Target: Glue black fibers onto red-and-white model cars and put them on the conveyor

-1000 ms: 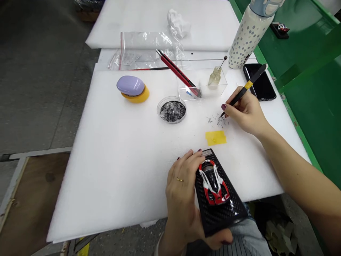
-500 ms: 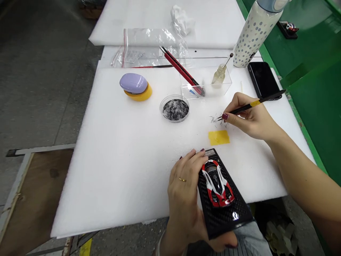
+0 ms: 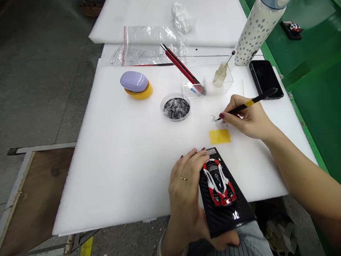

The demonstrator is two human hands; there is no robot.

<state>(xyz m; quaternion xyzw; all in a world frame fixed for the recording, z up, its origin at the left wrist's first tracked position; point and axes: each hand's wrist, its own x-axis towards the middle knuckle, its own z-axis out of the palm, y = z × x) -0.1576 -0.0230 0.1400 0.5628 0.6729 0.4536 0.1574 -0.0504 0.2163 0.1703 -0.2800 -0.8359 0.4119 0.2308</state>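
Observation:
My left hand (image 3: 186,188) grips a black display base (image 3: 234,209) from its left side, tilted over the table's front edge. On that base sits a red, white and black model car (image 3: 218,183). In my right hand (image 3: 246,119) is a pair of black tweezers (image 3: 239,107) with a yellow band. Their tips point down into a small scatter of fine black strands (image 3: 214,118) on the white foam; whether a strand is between them I cannot tell. Just below lies a yellow tape piece (image 3: 220,136). A round clear dish (image 3: 175,107) of black strands stands to the left.
Behind the dish are a clear plastic box (image 3: 191,93), a red pen-like tool (image 3: 183,69) and a small glass bottle (image 3: 220,74). A phone (image 3: 266,80) and a dotted flask (image 3: 257,33) stand right. A purple oval object (image 3: 133,81) rests on a yellow one at left.
The tweezers' rear end has swung slightly left and toward me, and their tips look closer together. My left hand holds the model car's base much as before; the view has shifted slightly.

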